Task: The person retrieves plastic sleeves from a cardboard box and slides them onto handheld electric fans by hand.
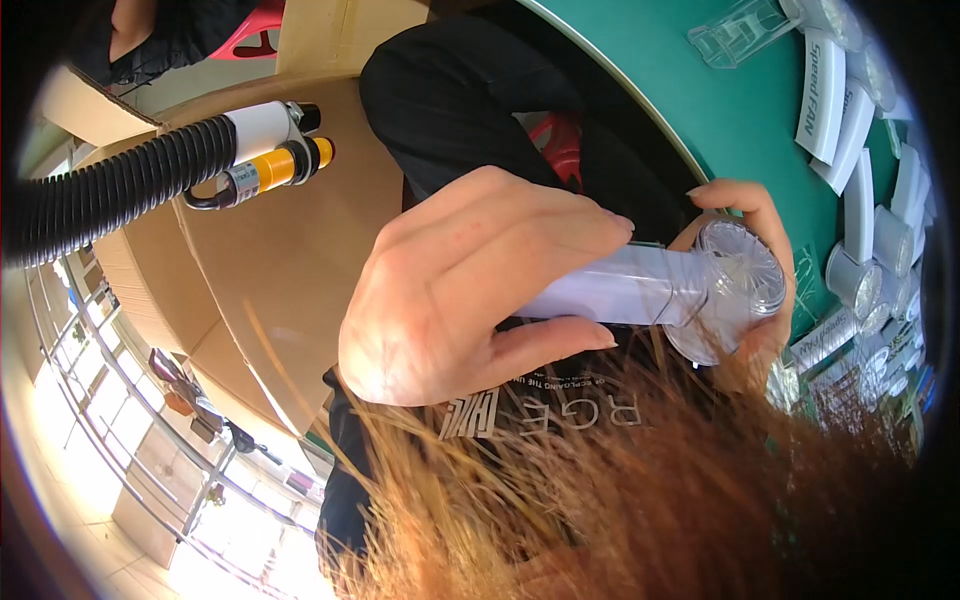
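Observation:
My left hand (470,285) is wrapped over a pale, translucent handle (640,287), with its back to the camera and the thumb along the lower side. At the handle's right end is a clear round plastic head (740,268) with thin radial ribs. My right hand (770,250) curls around the far side of this head, fingers bent over its upper edge. Part of the right palm is hidden behind the clear plastic. Hair across the bottom of the view partly covers the lower wrist area.
A green table (650,60) holds several clear and white parts, some marked "Speed FAN" (822,100). At left are cardboard boxes (290,240) and a black corrugated hose (130,180) with a yellow-black cylinder (270,170). Another person's arm (130,25) shows at top left.

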{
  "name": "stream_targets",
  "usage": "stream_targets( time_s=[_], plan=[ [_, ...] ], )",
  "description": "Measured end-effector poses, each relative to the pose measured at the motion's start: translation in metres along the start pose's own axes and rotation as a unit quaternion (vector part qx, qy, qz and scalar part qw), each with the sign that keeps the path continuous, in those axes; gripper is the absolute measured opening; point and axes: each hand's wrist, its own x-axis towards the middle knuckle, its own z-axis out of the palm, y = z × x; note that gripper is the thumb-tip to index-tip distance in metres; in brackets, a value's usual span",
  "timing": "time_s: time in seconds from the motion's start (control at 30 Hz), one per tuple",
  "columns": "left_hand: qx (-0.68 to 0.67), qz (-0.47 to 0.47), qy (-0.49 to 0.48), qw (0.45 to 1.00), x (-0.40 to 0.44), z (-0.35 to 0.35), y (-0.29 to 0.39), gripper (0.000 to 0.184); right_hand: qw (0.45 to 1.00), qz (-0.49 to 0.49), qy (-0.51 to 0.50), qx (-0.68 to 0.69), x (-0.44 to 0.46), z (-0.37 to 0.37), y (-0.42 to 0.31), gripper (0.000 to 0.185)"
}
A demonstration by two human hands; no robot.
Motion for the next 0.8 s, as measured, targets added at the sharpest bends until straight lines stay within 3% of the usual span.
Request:
stream_targets(
  time_s=[0.6, 0.7, 0.73, 0.8],
  plan=[
    [0.018, -0.02, -0.024, 0.999, 0.002, 0.011, 0.0, 0.057, 0.997, -0.036, -0.05, -0.04, 0.002, 0.001, 0.006, 0.1],
    [0.059, -0.115, -0.143, 0.981, -0.003, 0.019, 0.0, 0.055, 0.98, -0.033, -0.065, -0.184, -0.003, -0.005, -0.002, 0.092],
    [0.066, -0.15, -0.226, 0.96, -0.005, 0.022, -0.001, 0.054, 0.958, -0.059, -0.098, -0.262, -0.002, -0.008, -0.006, 0.089],
    [0.036, -0.196, -0.353, 0.914, -0.008, 0.035, -0.006, 0.052, 0.946, -0.01, -0.116, -0.302, -0.011, -0.01, -0.003, 0.079]
  ],
)
